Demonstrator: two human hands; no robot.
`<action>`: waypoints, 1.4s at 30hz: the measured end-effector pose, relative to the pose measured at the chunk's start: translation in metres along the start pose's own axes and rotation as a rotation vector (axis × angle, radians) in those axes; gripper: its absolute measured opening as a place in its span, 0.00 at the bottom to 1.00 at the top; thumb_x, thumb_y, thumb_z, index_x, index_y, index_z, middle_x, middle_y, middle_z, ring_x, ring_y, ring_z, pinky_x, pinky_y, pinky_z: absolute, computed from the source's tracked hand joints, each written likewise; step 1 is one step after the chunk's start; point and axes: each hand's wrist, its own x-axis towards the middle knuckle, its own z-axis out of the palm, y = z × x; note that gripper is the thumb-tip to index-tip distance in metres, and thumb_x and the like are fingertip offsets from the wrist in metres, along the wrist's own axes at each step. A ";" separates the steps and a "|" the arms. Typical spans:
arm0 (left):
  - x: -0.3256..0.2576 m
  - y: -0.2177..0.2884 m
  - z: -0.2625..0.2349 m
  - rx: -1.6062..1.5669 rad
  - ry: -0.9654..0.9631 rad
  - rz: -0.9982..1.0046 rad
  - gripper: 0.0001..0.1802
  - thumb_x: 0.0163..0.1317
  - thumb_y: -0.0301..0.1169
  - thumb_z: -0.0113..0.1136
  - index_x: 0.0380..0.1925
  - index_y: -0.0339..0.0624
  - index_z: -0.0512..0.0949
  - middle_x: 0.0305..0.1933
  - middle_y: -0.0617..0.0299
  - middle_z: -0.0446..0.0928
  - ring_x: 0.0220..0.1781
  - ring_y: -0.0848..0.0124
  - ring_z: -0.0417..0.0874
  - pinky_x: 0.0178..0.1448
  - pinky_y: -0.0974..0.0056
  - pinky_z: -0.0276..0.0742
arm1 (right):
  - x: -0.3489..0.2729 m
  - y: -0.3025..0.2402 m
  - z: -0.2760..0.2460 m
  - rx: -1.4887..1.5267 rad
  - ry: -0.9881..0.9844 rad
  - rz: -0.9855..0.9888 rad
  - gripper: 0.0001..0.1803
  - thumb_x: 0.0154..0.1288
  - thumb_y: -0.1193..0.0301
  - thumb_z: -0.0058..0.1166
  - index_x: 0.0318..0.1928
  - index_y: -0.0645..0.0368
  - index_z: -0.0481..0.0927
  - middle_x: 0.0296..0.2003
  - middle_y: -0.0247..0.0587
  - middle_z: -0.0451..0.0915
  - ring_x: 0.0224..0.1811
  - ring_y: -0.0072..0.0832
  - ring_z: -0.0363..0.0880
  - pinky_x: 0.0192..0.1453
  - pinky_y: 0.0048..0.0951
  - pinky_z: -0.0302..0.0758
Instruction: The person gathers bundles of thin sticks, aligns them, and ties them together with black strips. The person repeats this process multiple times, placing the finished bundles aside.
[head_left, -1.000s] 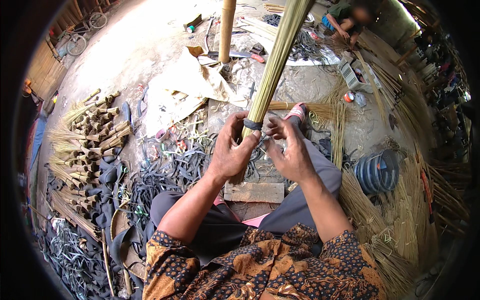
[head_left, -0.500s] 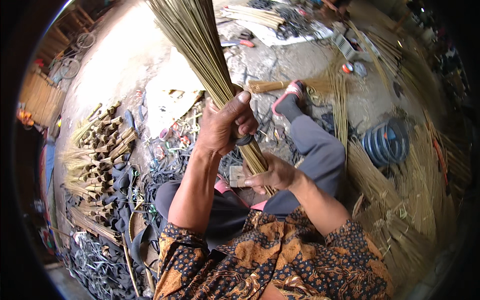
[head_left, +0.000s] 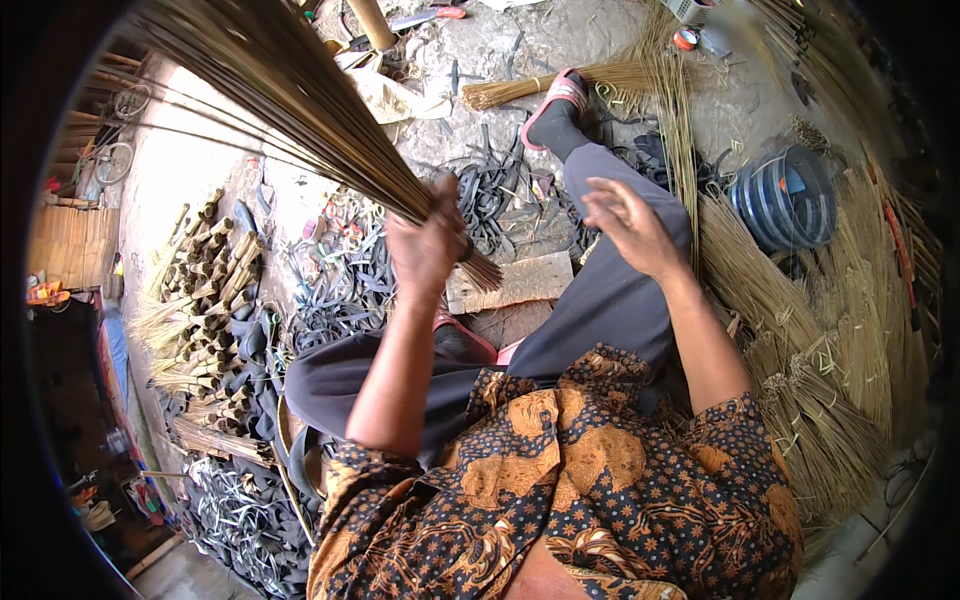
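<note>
Your left hand (head_left: 428, 250) is gripping the broom bundle (head_left: 290, 105) near its bound end, slanting it up to the left above the wooden block (head_left: 520, 282). Your right hand (head_left: 628, 222) is hovering wide open beside it, holding nothing.

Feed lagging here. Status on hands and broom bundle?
Left hand gripping broom bundle near its cut end. Right hand open, off it. Nothing between.

You sit on a grey concrete floor (head_left: 620, 30) in daylight. Black rubber strips (head_left: 350, 290) litter your left, straw bundles (head_left: 800, 400) pile right, a bicycle (head_left: 112, 160) stands far left.
</note>
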 end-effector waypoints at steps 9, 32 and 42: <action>-0.052 -0.156 0.013 0.111 0.030 -0.307 0.17 0.74 0.39 0.66 0.34 0.37 0.76 0.21 0.68 0.67 0.24 0.74 0.71 0.29 0.64 0.69 | -0.034 0.071 -0.015 0.020 0.306 -0.070 0.11 0.78 0.70 0.55 0.52 0.65 0.79 0.41 0.38 0.85 0.39 0.22 0.87 0.45 0.27 0.82; -0.024 -0.102 -0.042 0.111 0.287 -0.203 0.12 0.63 0.29 0.71 0.42 0.40 0.78 0.39 0.62 0.83 0.44 0.71 0.83 0.52 0.62 0.81 | -0.028 0.083 -0.012 -0.119 0.303 -0.082 0.12 0.80 0.70 0.49 0.49 0.68 0.79 0.39 0.45 0.84 0.32 0.27 0.83 0.43 0.30 0.80; -0.033 0.153 -0.483 0.026 1.641 0.030 0.31 0.74 0.38 0.64 0.70 0.35 0.68 0.47 0.53 0.82 0.32 0.72 0.81 0.32 0.68 0.80 | -0.017 0.093 -0.015 -0.277 0.279 -0.082 0.13 0.79 0.68 0.51 0.48 0.69 0.79 0.37 0.45 0.83 0.30 0.27 0.80 0.38 0.28 0.79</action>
